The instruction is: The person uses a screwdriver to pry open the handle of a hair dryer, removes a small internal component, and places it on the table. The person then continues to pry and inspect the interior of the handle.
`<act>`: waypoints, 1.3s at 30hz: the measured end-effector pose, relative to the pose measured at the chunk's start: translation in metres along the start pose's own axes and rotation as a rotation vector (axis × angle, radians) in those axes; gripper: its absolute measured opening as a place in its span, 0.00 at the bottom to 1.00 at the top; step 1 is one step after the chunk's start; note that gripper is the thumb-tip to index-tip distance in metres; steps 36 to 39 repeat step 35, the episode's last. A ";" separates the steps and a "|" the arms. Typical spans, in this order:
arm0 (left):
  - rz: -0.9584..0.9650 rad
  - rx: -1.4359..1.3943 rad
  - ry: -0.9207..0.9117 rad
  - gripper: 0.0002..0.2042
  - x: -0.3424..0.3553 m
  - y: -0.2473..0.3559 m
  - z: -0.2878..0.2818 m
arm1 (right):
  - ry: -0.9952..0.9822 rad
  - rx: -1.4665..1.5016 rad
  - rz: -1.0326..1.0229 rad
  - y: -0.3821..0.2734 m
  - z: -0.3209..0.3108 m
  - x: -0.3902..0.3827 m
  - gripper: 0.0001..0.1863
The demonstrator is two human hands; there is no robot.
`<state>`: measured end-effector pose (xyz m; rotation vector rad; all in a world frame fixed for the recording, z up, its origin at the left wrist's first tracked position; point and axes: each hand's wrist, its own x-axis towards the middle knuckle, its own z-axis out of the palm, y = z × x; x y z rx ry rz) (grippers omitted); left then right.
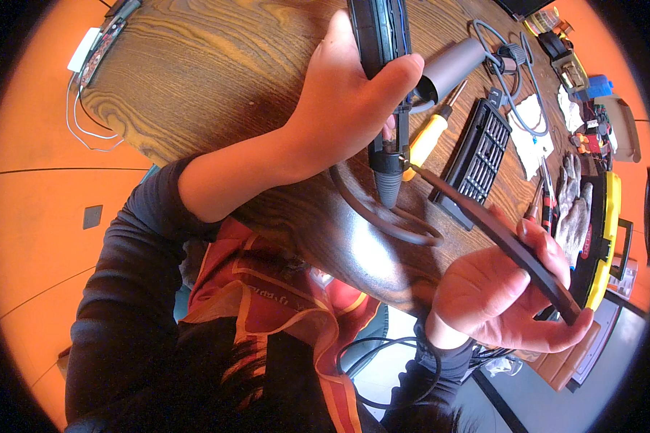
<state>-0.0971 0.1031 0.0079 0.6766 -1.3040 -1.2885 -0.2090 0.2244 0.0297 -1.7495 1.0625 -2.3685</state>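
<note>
My left hand [332, 108] is wrapped round a black handheld appliance body [378, 36], its thumb along the near side. The appliance's lower end has a ribbed cord sleeve [387, 189], from which a dark cord [383, 222] loops over the table. Between the thumb and fingers of my right hand [491, 296] is a long dark tapered tool [498, 232], perhaps tweezers. Its thin tip meets the appliance just above the ribbed sleeve; what it touches inside is too small to tell. A yellow-handled screwdriver [430, 141] lies beside the appliance, next to a black slotted panel [479, 148].
Beyond the screwdriver lies a dark grey tube [453, 66], with a coiled grey cable [520, 97] past it. White paper [533, 133], grey work gloves [576, 209] and a yellow-edged black toolbox [605, 245] line the right. A circuit strip [105, 50] sits at the far-left table edge.
</note>
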 end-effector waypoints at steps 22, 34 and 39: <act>-0.163 -0.064 -0.139 0.21 -0.004 0.012 0.001 | 0.758 0.202 0.636 0.095 -0.104 0.053 0.25; -0.419 -0.394 -0.494 0.31 0.000 0.022 0.000 | 0.469 0.392 0.777 0.080 -0.062 0.031 0.26; -0.384 -0.216 -0.448 0.36 -0.003 0.019 0.005 | 0.467 0.374 0.770 0.081 -0.061 0.030 0.26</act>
